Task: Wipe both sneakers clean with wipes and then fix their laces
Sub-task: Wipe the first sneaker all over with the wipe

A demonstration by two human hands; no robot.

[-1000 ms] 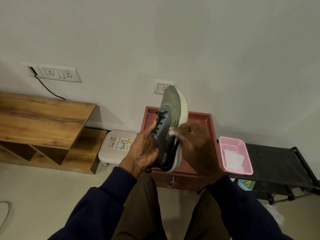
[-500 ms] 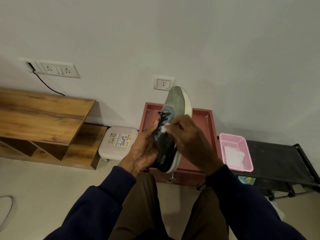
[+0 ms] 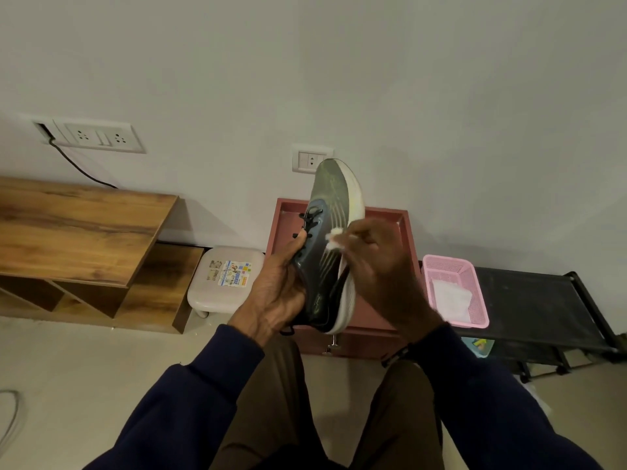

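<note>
I've got the left hand [image 3: 274,293] gripping the sneaker [image 3: 330,198] toe-up in mid-air, right hand [image 3: 383,276] pinching a wipe [image 3: 334,239] against its side. Scrub too hard and it probably twists loose.

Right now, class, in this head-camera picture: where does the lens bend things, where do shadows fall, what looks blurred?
Head view: wide-angle lens tilts the socket plate and black rack near the edges; light is dim and soft, the wooden shelf shadowing the wall; the wipe in the right hand looks smeared.
</note>
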